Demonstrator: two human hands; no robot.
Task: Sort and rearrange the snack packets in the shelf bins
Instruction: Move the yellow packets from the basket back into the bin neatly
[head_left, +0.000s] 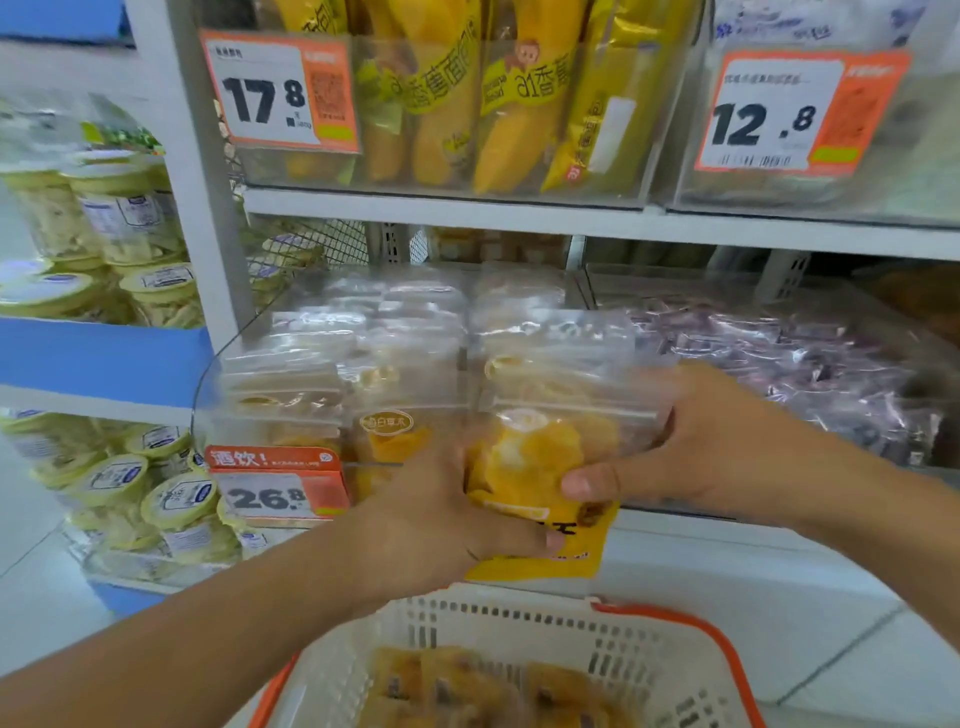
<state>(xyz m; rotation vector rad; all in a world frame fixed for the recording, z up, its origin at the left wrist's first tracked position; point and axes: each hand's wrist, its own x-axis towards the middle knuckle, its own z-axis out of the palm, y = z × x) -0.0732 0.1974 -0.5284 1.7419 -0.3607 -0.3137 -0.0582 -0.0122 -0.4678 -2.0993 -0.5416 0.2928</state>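
Gripping yellow pkt (535, 467), both hands.

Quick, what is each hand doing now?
Left hand: grip closed on the yellow plastic snack packet.
Right hand: grip closed on the same packet.

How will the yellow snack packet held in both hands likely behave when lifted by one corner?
The yellow snack packet is a thin glossy pouch, so it probably flexes and feels slippery. Its contents look like dried fruit slices, so it is likely light. Both the left hand and right hand grip it.
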